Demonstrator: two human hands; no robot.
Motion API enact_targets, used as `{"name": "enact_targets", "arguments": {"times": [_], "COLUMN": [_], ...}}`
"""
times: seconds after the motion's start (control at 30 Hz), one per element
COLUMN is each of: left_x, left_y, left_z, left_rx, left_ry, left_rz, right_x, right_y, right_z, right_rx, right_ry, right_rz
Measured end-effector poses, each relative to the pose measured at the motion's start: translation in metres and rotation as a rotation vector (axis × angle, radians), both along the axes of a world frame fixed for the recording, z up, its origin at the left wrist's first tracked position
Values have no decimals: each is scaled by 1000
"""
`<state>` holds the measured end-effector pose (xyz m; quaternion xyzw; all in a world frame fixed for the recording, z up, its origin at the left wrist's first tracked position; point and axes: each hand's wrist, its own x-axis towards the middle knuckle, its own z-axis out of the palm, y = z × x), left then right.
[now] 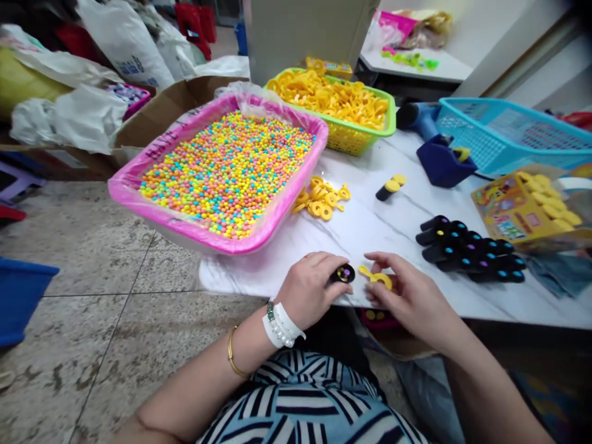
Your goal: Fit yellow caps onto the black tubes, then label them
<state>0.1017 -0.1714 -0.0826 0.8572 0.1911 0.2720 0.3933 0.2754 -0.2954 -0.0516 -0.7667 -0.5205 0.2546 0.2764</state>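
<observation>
Grips black tube, with coloured balls inside, in left hand over near edge of marbled table; pinches yellow ring piece in right hand, just beside tube's mouth, with a gap between. Holds hands apart.

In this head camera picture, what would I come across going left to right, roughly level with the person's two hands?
Blue bin → left hand → open black tube it holds → yellow ring piece → right hand holding that piece → cluster of black tubes.
</observation>
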Motion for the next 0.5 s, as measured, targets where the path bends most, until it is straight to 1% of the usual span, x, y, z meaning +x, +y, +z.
{"name": "enact_targets", "arguments": {"times": [0.07, 0.1, 0.13, 0.17, 0.27, 0.37, 0.43, 0.5], "left_x": [1, 1, 1, 1, 2, 5, 6, 7], "left_y": [1, 1, 1, 1, 0, -1, 0, 1], "left_z": [2, 3, 6, 8, 14, 12, 11, 15], "left_rx": [2, 7, 17, 35, 109, 121, 98, 83], "left_ry": [5, 14, 20, 21, 2, 15, 49, 79], "left_rz": [12, 10, 18, 36, 80, 50, 47, 43], "right_x": [0, 1, 2, 4, 12, 20, 23, 24], "right_y": [-5, -7, -8, -9, -11, -14, -16, -18], "right_z": [0, 1, 3, 5, 13, 19, 18, 15], "right_rx": [7, 2, 1, 6, 57, 94, 121, 167], "right_ry": [-279, -374, -419, -417, -281, -141, -20, 95], "right_rz": [62, 93, 111, 119, 102, 34, -9, -63]}}
